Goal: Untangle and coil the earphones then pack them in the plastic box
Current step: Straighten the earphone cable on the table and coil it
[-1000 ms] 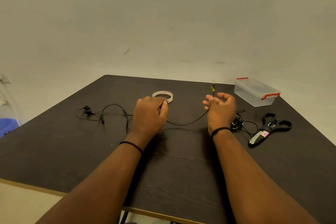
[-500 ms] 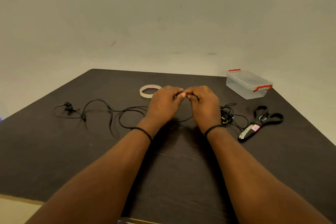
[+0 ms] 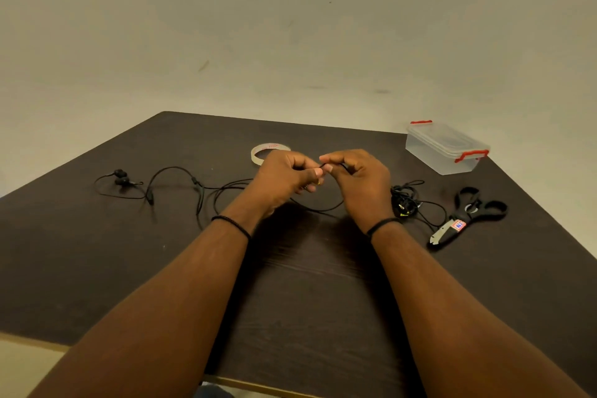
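Note:
Black earphones (image 3: pixel 174 182) lie stretched over the dark table (image 3: pixel 97 252); their two earbuds (image 3: pixel 121 178) rest at the far left. The cable runs right into my hands. My left hand (image 3: pixel 281 182) and my right hand (image 3: pixel 358 184) meet above the table's middle, fingertips pinching the cable's end between them, a slack loop hanging below. A second, tangled black earphone bundle (image 3: pixel 405 202) sits just right of my right wrist. The clear plastic box (image 3: pixel 447 147) with red clips stands closed at the back right.
A roll of clear tape (image 3: pixel 266 152) lies just behind my left hand. Black-handled scissors (image 3: pixel 468 213) rest right of the tangled bundle. The table's front edge is near my elbows, its right edge near the box.
My hands, apart with the cable stretched between them a second ago, came together at the middle. The cable now sags in loops to the left and below my hands.

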